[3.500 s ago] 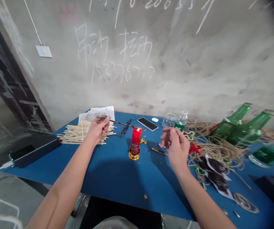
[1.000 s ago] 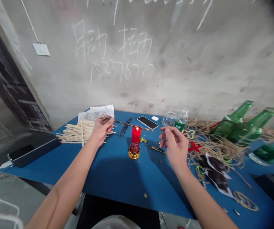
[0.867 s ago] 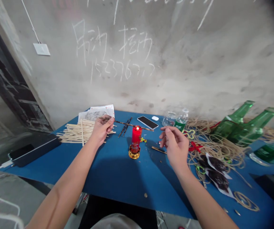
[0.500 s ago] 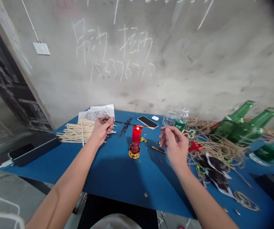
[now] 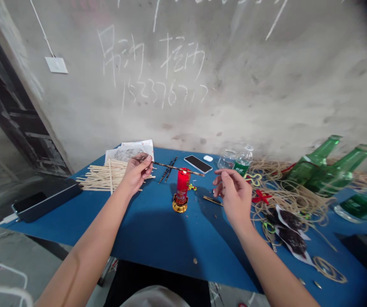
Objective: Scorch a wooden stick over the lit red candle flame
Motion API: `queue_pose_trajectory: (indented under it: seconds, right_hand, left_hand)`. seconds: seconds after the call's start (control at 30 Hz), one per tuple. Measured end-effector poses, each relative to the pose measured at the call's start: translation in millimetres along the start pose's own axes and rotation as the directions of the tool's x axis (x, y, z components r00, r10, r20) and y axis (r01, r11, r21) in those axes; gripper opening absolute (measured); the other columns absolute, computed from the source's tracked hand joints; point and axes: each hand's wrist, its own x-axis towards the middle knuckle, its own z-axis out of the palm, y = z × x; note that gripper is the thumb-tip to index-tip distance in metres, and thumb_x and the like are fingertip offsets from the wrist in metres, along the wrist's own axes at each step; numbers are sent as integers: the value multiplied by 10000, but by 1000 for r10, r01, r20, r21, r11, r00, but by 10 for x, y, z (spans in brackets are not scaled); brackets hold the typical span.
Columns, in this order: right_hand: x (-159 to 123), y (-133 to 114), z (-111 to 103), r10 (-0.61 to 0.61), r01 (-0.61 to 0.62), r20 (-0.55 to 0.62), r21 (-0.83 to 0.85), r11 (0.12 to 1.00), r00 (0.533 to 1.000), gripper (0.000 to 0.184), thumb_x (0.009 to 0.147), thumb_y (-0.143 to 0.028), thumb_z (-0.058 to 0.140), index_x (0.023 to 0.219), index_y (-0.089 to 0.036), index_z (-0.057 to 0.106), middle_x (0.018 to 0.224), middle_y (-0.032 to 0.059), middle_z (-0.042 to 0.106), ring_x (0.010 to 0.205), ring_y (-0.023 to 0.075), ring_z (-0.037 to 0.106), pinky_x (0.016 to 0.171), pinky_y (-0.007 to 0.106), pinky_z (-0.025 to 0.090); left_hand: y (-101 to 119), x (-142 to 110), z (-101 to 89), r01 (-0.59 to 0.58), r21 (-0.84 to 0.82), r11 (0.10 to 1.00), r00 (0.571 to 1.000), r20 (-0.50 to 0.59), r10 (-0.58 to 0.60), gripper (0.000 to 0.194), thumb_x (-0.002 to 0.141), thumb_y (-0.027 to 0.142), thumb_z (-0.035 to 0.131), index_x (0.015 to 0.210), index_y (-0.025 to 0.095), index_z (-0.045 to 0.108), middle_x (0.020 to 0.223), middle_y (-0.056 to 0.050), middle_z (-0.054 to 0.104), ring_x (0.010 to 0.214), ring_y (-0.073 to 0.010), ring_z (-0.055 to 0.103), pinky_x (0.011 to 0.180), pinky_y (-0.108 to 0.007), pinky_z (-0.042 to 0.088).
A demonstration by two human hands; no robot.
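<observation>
My left hand (image 5: pixel 137 172) is closed on one end of a thin wooden stick (image 5: pixel 166 165) with dark scorched bands. The stick reaches right across the top of a red candle (image 5: pixel 182 187), which stands upright in a gold base (image 5: pixel 180 206). A small glow shows at the candle's top, right by the stick. Beyond the stick's free tip is my right hand (image 5: pixel 234 192), apart from it, with fingers loosely bent and nothing visible in them. Several dark-banded sticks (image 5: pixel 168 170) lie behind the candle.
Pale sticks (image 5: pixel 96 177) are piled at left beside papers (image 5: pixel 132 150). A phone (image 5: pixel 198 163) and white case (image 5: pixel 208 158) lie at the back. At right are tangled cord (image 5: pixel 285 187), green bottles (image 5: pixel 330 168), a plastic bottle (image 5: pixel 244 160) and scissors (image 5: pixel 270 232).
The stick's free end has dipped slightly and shifted left, and its tip now looks darker and banded. The candle's glow looks smaller. Both hands have stayed nearly in place.
</observation>
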Motion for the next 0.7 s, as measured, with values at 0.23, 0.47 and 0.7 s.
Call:
queue_pose_trajectory:
  seconds: [0.23, 0.47, 0.7]
  right_hand:
    - [0, 6, 1, 7, -7, 8, 0, 1000, 1000, 357, 998, -567, 752, 980, -213, 788, 756, -4, 685, 473, 112, 601, 445, 259, 449]
    - [-5, 3, 5, 8, -8, 11, 0, 1000, 1000, 367, 1005, -577, 742, 980, -213, 787, 766, -2, 687, 479, 109, 595, 447, 256, 453]
    - [-3, -16, 11, 13, -13, 14, 3, 1000, 1000, 381, 1008, -586, 733, 982, -209, 786, 764, -5, 682, 477, 105, 589, 449, 254, 461]
  left_hand:
    - [-18, 8, -29, -1, -11, 1000, 1000, -9, 1, 605, 648, 557, 1081, 833, 184, 641, 609, 47, 602, 474, -43, 479, 393, -120, 285]
    - [-15, 28, -48, -10, -5, 1000, 1000, -29, 9, 637, 610, 568, 1097, 843, 177, 651, 603, 49, 606, 471, -35, 463, 393, -110, 288]
    - [-7, 32, -55, -28, 7, 1000, 999, -37, 28, 614, 643, 560, 1082, 824, 179, 635, 602, 53, 594, 469, -33, 455, 397, -113, 285]
